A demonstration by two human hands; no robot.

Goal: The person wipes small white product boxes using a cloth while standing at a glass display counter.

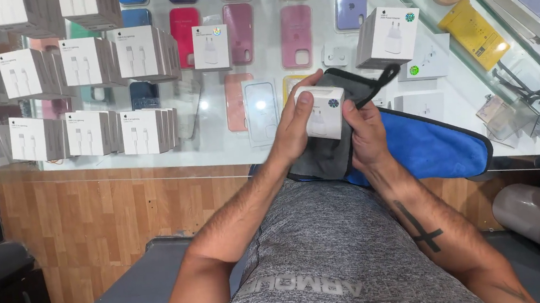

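1. Our left hand (291, 129) has a closed grip on a small white charger box (321, 113): the thumb lies across its upper front edge and the fingers wrap behind, so the box is held just above the glass worktop (216, 152) with its front face turned up to us.
2. Our right hand (365, 131) is closed on a grey cleaning cloth (327, 159) and presses a fold of it against the right side of the box. We judge the cloth sits between palm and box so that side can be rubbed without bare fingers touching it.
3. The rest of the cloth hangs below the box and lies over a blue cloth (430, 148) with a dark hem, spread on the worktop's near edge, within easy reach of both hands.
4. A second white charger box (388, 35) stands just beyond our hands, and a third (211, 47) stands further left, each set apart from the one in hand.
5. To the left, white cable boxes (84, 97) stand in tight rows with their fronts facing outward, as goods on display.
6. Under the glass, coloured phone cases (296, 35) lie flat in rows, where they can be seen from above.
7. A yellow box (473, 33) lies inside the neighbouring glass case on the right, well apart from the hands.
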